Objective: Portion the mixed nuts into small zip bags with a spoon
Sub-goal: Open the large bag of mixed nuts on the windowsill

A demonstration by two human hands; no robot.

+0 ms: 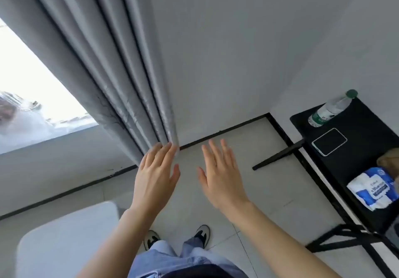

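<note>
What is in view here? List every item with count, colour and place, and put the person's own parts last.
curtain: one, grey, hanging at left beside the window
window: one, bright, far left
white table: one, white, bottom left
black table: one, black, right edge
water bottle: one, clear with green cap and label, far end of the black table
phone: one, dark screen with a pale rim, flat on the black table
tissue pack: one, blue and white, near part of the black table
shoes: two, white and black, on the floor
left hand: one, fingers straight, holding nothing
right hand: one, fingers straight, holding nothing
No nuts, zip bags or spoon show.
</note>
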